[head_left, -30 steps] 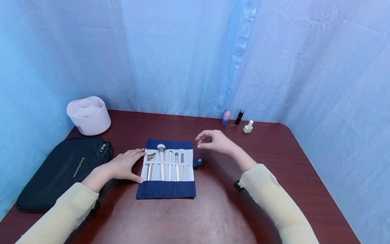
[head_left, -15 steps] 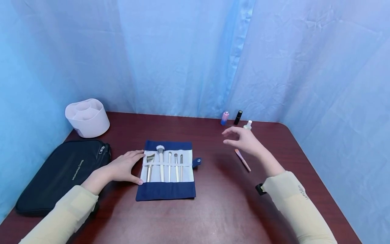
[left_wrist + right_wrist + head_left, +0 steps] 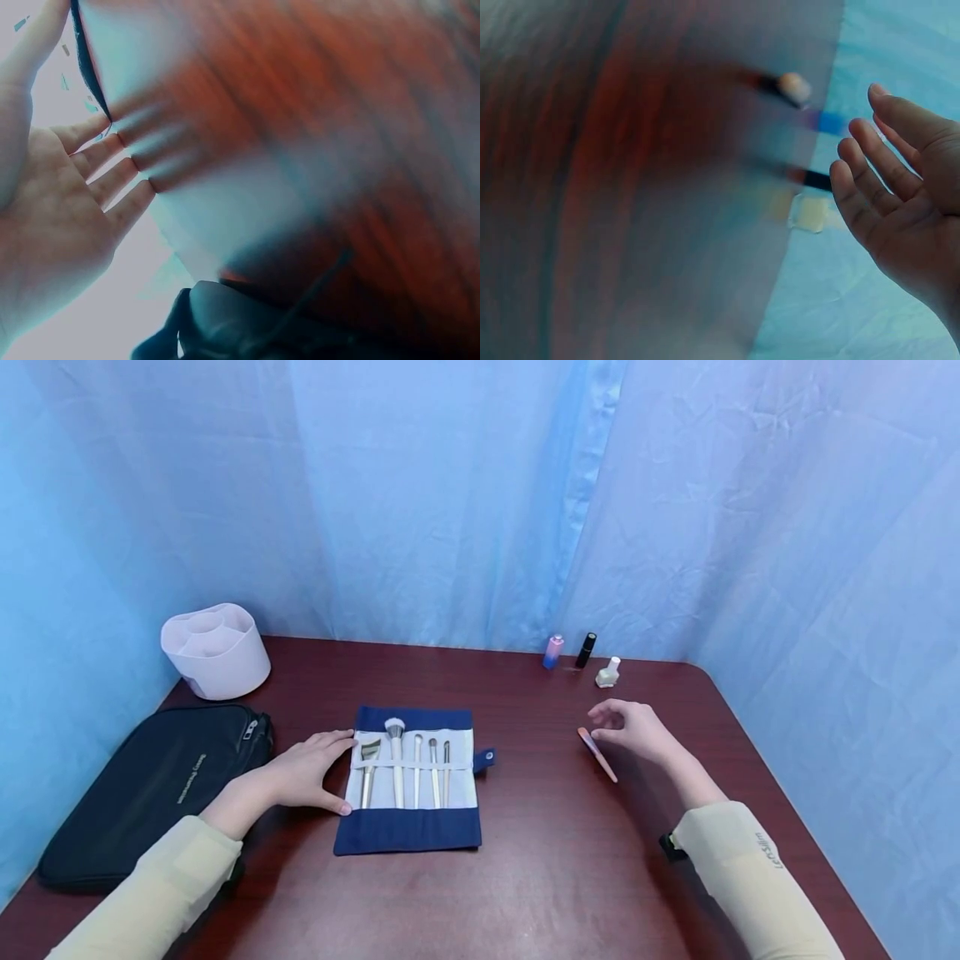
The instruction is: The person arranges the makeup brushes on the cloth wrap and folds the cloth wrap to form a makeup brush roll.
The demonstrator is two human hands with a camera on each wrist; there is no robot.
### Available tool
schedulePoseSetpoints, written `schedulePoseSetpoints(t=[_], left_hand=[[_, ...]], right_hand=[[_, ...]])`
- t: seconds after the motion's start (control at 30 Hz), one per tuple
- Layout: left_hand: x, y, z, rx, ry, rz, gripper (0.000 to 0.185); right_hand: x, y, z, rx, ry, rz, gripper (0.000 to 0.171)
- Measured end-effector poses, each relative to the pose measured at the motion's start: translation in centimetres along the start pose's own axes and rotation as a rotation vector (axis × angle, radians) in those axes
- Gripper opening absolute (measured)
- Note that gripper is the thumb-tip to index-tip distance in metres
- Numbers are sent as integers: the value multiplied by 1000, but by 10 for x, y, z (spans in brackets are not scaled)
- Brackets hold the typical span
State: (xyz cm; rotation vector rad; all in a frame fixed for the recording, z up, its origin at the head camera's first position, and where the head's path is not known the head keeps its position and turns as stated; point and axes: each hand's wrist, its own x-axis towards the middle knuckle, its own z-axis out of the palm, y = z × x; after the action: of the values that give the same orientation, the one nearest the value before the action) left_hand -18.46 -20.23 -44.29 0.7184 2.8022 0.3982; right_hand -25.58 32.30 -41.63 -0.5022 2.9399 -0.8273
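A blue and white brush roll [image 3: 408,828] lies unrolled on the dark red table [image 3: 525,877], with several pale-handled brushes [image 3: 397,762] tucked under its strap. My left hand [image 3: 326,768] rests flat on the table and touches the roll's left edge; in the left wrist view its fingers [image 3: 112,169] are straight. My right hand [image 3: 611,727] hovers low over the table to the right, fingers loosely bent and holding nothing. A pink brush [image 3: 597,754] lies on the table just under its thumb. In the right wrist view the palm [image 3: 907,210] is bare.
A white compartment organiser [image 3: 216,652] stands at the back left, with a black zipped bag [image 3: 157,781] in front of it. A pink-blue bottle [image 3: 553,652], a black tube [image 3: 586,649] and a pale nail-polish bottle [image 3: 608,672] stand at the back right. Blue curtains surround the table.
My right hand has swung from above the roll's right side out to the right and down. A pink brush, unseen a second ago, lies on the table. The left hand has stayed put.
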Motion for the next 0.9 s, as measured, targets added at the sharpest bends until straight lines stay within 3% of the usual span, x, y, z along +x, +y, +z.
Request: schedulePoseSetpoints(t=[0.2, 0.4, 0.9], left_hand=[[1, -1, 2, 3, 2, -4, 109], [1, -1, 0, 7, 1, -3, 108], [1, 2, -1, 7, 5, 2, 107]], right_hand=[[4, 16, 8, 9, -74, 26, 31], [6, 18, 11, 115, -140, 82, 33], [7, 11, 20, 211, -177, 124, 31]])
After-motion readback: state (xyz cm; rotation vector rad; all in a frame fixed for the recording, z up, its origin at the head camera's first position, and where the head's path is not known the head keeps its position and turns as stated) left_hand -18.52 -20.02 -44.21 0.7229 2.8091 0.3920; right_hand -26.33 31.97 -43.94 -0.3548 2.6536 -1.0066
